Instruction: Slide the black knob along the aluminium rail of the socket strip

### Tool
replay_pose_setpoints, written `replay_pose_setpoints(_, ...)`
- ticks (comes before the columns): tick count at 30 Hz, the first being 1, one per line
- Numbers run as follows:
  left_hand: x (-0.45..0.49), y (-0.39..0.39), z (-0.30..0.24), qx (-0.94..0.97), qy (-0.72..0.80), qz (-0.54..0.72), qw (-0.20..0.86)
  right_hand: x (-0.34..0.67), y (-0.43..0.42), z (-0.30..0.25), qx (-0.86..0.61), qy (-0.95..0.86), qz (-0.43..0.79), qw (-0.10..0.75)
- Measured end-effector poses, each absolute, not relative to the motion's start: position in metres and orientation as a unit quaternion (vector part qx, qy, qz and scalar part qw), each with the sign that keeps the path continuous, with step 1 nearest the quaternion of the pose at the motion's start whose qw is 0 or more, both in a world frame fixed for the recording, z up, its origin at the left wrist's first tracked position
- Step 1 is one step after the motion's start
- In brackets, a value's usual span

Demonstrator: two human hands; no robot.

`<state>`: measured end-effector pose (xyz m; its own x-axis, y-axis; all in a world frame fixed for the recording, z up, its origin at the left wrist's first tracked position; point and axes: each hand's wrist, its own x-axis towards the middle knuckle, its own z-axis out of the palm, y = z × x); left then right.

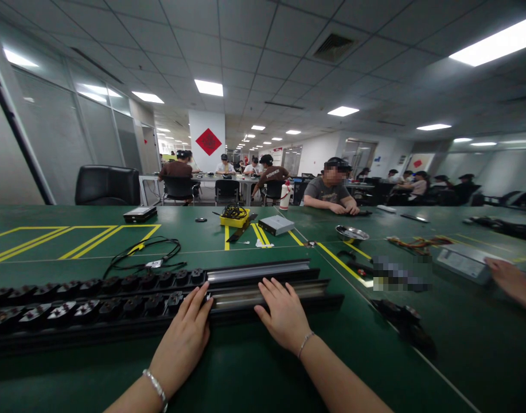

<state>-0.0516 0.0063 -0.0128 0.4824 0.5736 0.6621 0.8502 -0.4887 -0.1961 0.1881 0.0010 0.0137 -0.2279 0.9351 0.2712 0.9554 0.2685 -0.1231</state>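
Observation:
Two long black channels (280, 288) lie side by side across the green table, looking like power-strip housings. Black socket-like modules (110, 308) fill their left parts in rows; a bare metallic inside shows towards the right ends. My left hand (185, 335) rests with stretched fingers on the near channel, its fingertips beside the last module (175, 301) of that row. My right hand (285, 315) lies flat with spread fingers across the bare part of the same channel. Neither hand is wrapped around anything. What lies beneath the left fingers is hidden.
Behind the channels lie a looped black cable (157, 252), a yellow tray (234, 218) with cables and a grey box (276, 225). To the right are a metal bowl (352, 233) and a silver power supply (463, 263), touched by another person's hand (514, 281). A co-worker (331, 192) sits opposite.

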Motion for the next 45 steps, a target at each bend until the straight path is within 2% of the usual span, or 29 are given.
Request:
replay_pose_setpoints(12, -0.042, -0.009, -0.009, -0.773, -0.526, -0.249, 0.251, 0.189, 0.001, 0.013, -0.597, -0.786, -0.038, 0.156)
replay_pose_setpoints(45, -0.047, -0.006, -0.011, -0.795, -0.497, -0.242, 0.249, 0.188, 0.001, 0.013, -0.604, -0.782, -0.037, 0.148)
